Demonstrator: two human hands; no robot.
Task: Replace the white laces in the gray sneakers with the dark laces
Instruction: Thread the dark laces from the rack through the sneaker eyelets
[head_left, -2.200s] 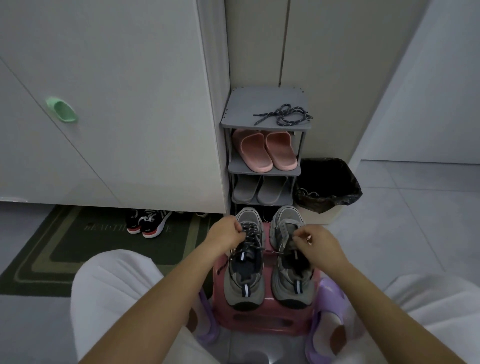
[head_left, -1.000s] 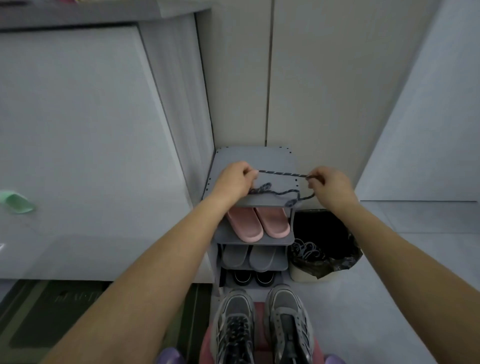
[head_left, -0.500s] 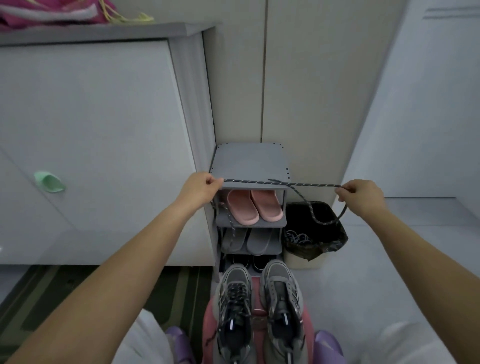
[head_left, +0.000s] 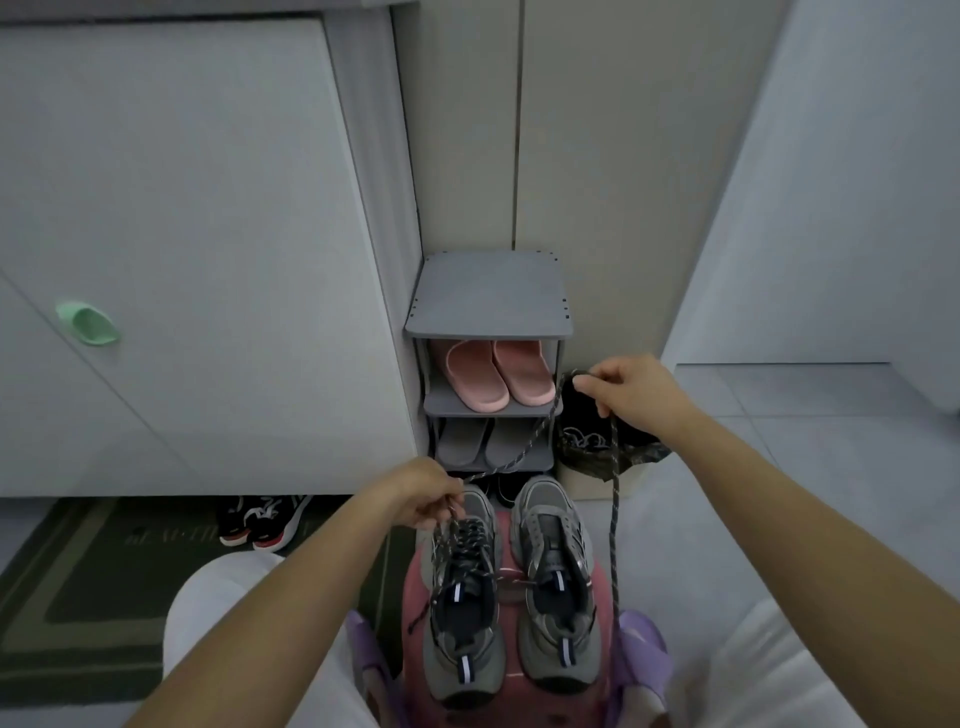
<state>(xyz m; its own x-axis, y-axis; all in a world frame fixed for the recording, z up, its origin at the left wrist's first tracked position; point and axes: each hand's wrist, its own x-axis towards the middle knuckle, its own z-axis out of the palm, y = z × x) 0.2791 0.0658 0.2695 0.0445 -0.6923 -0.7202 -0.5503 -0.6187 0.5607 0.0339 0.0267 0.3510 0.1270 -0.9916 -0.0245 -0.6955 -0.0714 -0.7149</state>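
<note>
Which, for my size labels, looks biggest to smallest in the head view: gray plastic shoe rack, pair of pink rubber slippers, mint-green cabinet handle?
1. gray plastic shoe rack
2. pair of pink rubber slippers
3. mint-green cabinet handle

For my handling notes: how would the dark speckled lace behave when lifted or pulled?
Likely floppy: the dark lace sags between left hand and right hand, its tail hanging straight down. Probably light: a pinch holds it. Its braided look suggests some grip.
</note>
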